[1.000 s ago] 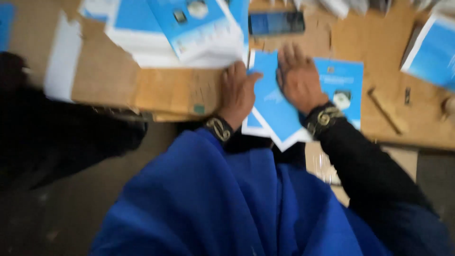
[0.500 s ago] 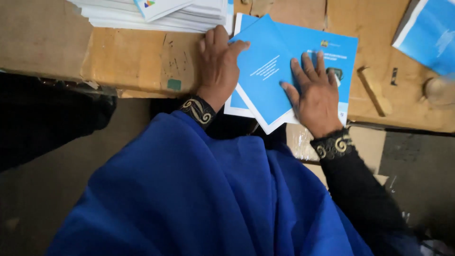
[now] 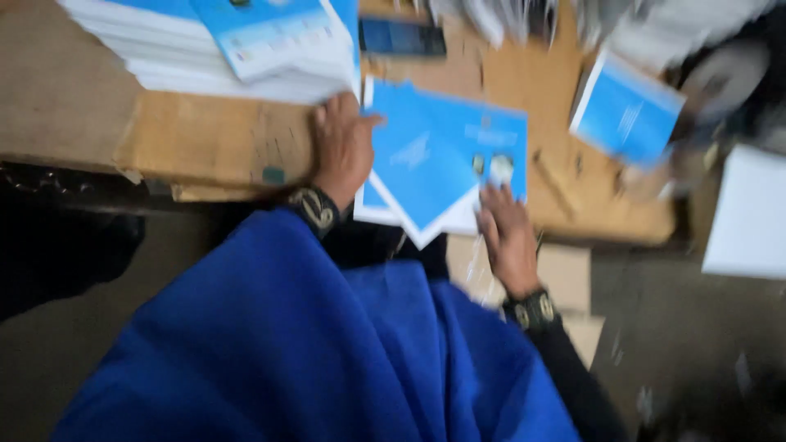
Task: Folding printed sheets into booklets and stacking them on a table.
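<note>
A small stack of blue booklets (image 3: pixel 438 160) lies on the wooden table (image 3: pixel 205 139), at its near edge, with the near corners of the sheets hanging a little over that edge. The top booklets sit skewed against one another, so white margins show along the near left side. The picture is blurred by motion, so fine detail on the covers cannot be made out.

The left hand (image 3: pixel 342 149) lies flat, palm down, on the left edge of the stack, its fingers loosely spread and partly on the table; it presses rather than pinches. The right hand (image 3: pixel 506 233) is at the near right corner of the stack, fingers pointing far and loosely spread, fingertips touching the booklets' near edge; whether it grips a sheet cannot be told. Both wrists wear dark cuffs with a pale pattern, and a bright blue garment (image 3: pixel 311 344) fills the near part of the view.

Far and left of the stack lies a taller pile of white and blue sheets (image 3: pixel 221 49), just beside the left hand. A dark phone (image 3: pixel 403 38) lies far of the booklets. To the right, well apart, a single blue booklet (image 3: pixel 626 110) lies tilted on the table. A white sheet (image 3: pixel 749 217) shows at the right edge.
</note>
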